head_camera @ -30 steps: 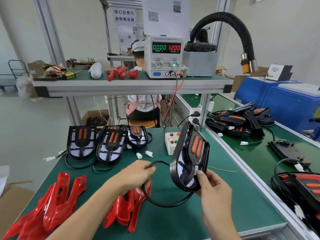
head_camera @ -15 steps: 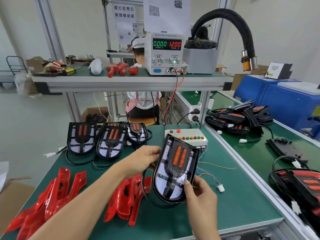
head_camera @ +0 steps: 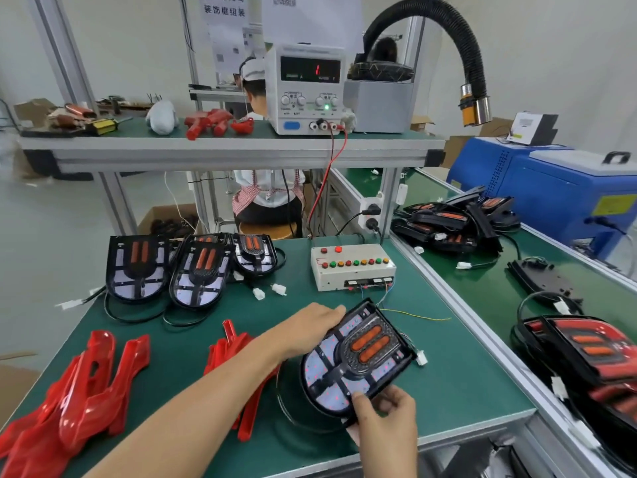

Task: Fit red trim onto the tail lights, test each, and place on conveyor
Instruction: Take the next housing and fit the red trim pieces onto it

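A black tail light [head_camera: 355,360] with two orange bars lies tilted just above the green bench, its face up. My left hand [head_camera: 310,329] holds its far left edge. My right hand [head_camera: 382,419] pinches its near rounded end, thumb on the face. Its black cable [head_camera: 293,415] loops on the bench underneath. Red trim pieces lie in a small pile [head_camera: 241,370] under my left forearm and in a bigger pile [head_camera: 69,401] at the near left. Three more tail lights [head_camera: 193,267] lie in a row at the back of the bench.
A white test box [head_camera: 351,267] with coloured buttons stands behind the light, wires trailing from it. A power supply [head_camera: 306,88] sits on the upper shelf. The conveyor [head_camera: 482,288] at right carries finished tail lights [head_camera: 455,219]. Another person sits beyond the bench.
The tail light has come down from upright to nearly flat and turned clockwise, nearer the bench. My left hand shifted from its cable to its far edge.
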A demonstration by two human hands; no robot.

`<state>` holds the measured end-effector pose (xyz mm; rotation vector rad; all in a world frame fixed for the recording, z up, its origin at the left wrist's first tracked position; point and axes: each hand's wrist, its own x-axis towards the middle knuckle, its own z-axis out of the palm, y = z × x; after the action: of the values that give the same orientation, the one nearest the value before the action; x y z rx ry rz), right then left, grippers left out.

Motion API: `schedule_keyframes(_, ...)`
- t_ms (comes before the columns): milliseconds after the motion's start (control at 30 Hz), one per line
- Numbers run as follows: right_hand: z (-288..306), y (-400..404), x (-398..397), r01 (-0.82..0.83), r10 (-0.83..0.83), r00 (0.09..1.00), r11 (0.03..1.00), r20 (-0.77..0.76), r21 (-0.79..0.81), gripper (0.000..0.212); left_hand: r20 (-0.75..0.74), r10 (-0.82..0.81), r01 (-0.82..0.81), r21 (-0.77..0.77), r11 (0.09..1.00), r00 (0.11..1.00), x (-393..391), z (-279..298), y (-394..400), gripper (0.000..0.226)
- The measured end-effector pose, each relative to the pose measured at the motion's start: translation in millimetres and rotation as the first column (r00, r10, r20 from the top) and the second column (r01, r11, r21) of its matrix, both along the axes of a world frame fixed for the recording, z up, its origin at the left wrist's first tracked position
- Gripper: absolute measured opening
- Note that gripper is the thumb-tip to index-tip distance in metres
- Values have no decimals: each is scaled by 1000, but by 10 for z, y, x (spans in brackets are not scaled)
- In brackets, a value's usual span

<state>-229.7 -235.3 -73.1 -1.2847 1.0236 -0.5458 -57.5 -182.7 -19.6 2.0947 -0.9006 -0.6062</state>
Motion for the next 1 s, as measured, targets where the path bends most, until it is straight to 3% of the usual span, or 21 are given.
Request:
schedule_keyframes(100, -13, -2, -24, -25, 24, 1000, 994, 8, 111, 41, 173, -115, 86, 165, 982, 978, 34, -64, -52, 47)
schedule_keyframes(200, 48, -31, -56, -114, 90, 992, 935, 87, 336, 28, 177, -139, 95, 239, 966, 974, 102, -119, -136, 48)
schedule_keyframes(300, 158, -83, -85, -250, 222, 968, 877, 116, 411, 14, 199, -181, 117, 295, 948, 963, 136, -172, -222, 51)
schedule_keyframes(433, 241, -246, -121, -356, 353, 931, 816, 93, 456, 24, 205, -207, 127, 347, 929, 957, 177, -263, -280, 52)
schedule_keyframes(600, 318, -498, -106, -466, 520, 853, 726, 40, 505, 39, 240, -190, 112, 303, 946, 952, 179, -299, -294, 51)
schedule_keyframes(767, 298, -634, -128, -543, 620, 785, 699, -15, 466, 45, 253, -86, 31, 213, 977, 964, 172, -199, -146, 55)
schedule_keyframes(900, 271, -680, -182, -579, 657, 753, 689, -37, 437, 43, 210, 165, -156, -61, 986, 964, 154, -30, 226, 42)
schedule_keyframes(1000, 245, -624, -188, -661, 710, 700, 685, -79, 305, 32, 230, 325, -291, -171, 942, 918, 209, 51, 692, 32)
